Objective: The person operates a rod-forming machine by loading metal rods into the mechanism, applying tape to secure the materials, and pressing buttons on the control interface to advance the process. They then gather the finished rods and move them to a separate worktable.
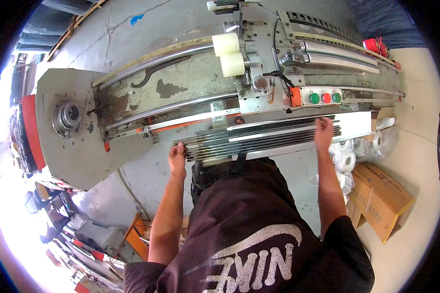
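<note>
Pale lettering (pixel 252 270) on dark shirt (pixel 244 205), printing (pixel 375 213) on brown carton (pixel 381 200)

Two hands (pixel 323 133); rods (pixel 274 141) too blurred to count; two green buttons (pixel 314 98), one red button (pixel 326 98).

You're rocking a dark tee (pixel 220 200), lower middle of the frame, cracked white curved stripe (pixel 275 232) plus chunky lettering (pixel 252 270). Short sleeves (pixel 344 239), dark trousers (pixel 261 168) peeking out mid-frame, left hand (pixel 177 158) and right hand (pixel 323 134) bare.

Hands (pixel 177 158) (pixel 323 133) at opposite ends of thin dark rods (pixel 278 142)
</note>
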`<state>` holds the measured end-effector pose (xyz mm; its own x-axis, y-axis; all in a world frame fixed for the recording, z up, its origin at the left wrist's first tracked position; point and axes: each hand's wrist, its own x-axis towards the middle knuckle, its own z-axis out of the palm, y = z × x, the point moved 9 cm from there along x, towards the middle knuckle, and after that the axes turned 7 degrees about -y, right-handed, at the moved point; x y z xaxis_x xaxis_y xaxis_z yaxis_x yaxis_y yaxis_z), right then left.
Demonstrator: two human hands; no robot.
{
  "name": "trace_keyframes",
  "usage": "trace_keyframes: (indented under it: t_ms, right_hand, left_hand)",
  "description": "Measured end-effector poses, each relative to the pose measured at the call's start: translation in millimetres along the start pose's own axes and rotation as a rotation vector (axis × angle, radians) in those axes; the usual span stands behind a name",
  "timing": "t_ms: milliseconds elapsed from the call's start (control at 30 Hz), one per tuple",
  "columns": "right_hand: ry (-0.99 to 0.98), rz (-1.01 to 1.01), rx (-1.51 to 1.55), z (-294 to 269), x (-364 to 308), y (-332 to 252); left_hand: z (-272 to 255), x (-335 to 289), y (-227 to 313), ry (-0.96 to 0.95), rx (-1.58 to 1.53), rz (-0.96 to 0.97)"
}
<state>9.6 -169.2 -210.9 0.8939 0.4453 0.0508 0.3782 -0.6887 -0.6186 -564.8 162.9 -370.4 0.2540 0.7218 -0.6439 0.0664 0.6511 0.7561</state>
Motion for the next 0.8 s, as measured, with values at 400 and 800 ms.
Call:
trace_keyframes:
  t_ms: [400, 800]
  right_hand:
    - [-0.719, -0.815, -0.099, 197.0, -174.1, -304.6]
    - [-0.826, -1.055, -0.095, 137.8, -142.9, -391.2]
  left_hand:
    - [-29.0, -5.2, 13.4, -0.022, -0.043, -0.047]
    - [24.3, -91.9, 179.4, -0.127, -0.126, 0.225]
